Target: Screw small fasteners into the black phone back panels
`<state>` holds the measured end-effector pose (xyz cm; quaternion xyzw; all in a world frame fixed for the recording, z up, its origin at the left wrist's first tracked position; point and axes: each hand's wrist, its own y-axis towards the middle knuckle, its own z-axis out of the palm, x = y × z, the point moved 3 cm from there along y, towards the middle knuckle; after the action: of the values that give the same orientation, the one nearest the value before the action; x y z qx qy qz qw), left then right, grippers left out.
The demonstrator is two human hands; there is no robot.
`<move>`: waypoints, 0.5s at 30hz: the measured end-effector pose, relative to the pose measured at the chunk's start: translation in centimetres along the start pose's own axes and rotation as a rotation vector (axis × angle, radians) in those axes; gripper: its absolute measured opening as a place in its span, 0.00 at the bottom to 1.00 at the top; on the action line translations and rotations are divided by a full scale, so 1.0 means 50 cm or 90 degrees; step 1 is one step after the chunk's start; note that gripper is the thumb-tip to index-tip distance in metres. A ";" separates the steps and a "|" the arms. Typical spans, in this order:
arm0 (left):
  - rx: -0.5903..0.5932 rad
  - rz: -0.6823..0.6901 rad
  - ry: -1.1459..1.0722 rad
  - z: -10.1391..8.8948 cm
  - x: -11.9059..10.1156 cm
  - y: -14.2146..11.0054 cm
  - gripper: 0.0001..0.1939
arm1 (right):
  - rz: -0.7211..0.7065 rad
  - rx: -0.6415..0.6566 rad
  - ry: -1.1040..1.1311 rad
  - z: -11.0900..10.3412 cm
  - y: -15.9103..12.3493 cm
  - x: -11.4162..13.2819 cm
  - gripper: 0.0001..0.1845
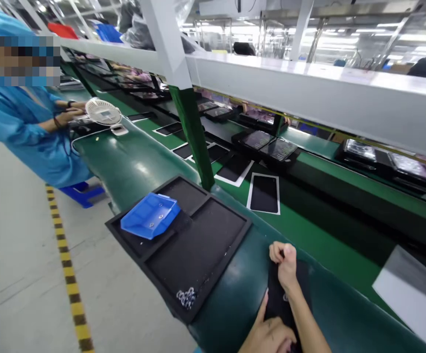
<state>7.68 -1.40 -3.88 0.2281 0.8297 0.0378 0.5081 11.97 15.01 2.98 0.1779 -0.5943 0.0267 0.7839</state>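
The person's right hand (285, 267) is bent over the upper part of a black panel (277, 305), its fingers folded in and its thumb up close to them; one cannot tell whether anything is pinched there. The left hand (272, 336), at about seven o'clock from the right, lies over the panel's lower part with one finger stretched along the edge and others bent; whether it grips anything cannot be seen. The panel lies on the green bench (240, 282), partly hidden by both hands, with a small ring (285, 297) on it just beside the right wrist.

At ten o'clock from the panel sits a black tray (198, 245) with compartments. A tilted blue bin (149, 215) rests in it, with a few small pieces inside, and a cluster of shiny rings (187, 297) lies in the corner at nine o'clock from the panel. At twelve o'clock, well apart, a white-edged sheet (265, 193) lies on the green belt (319, 235); at three o'clock is a white sheet (413, 294). Far off at ten o'clock sits a co-worker in blue (25, 132), near a white fan (104, 112)
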 end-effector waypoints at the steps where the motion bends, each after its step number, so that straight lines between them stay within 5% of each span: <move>1: -0.021 0.007 -0.001 -0.002 -0.009 0.003 0.13 | 0.012 -0.001 0.015 -0.007 -0.001 0.014 0.39; 5: -0.075 -0.038 -0.051 -0.039 -0.049 0.007 0.12 | 0.070 -0.144 0.010 -0.128 -0.076 0.087 0.39; 9: -0.115 -0.126 -0.081 -0.058 -0.081 -0.020 0.12 | 0.166 -0.303 -0.353 -0.259 -0.276 0.154 0.26; 12: -0.106 -0.166 -0.092 -0.045 -0.080 -0.024 0.12 | 0.244 -0.301 -0.433 -0.250 -0.390 0.154 0.26; 15: -0.062 -0.181 -0.109 -0.024 -0.074 0.005 0.13 | 0.263 -0.283 -0.357 -0.231 -0.414 0.125 0.23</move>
<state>8.16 -2.52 -0.17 0.0861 0.8042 -0.0135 0.5879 29.69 -1.83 1.09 -0.1184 -0.7992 0.0049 0.5892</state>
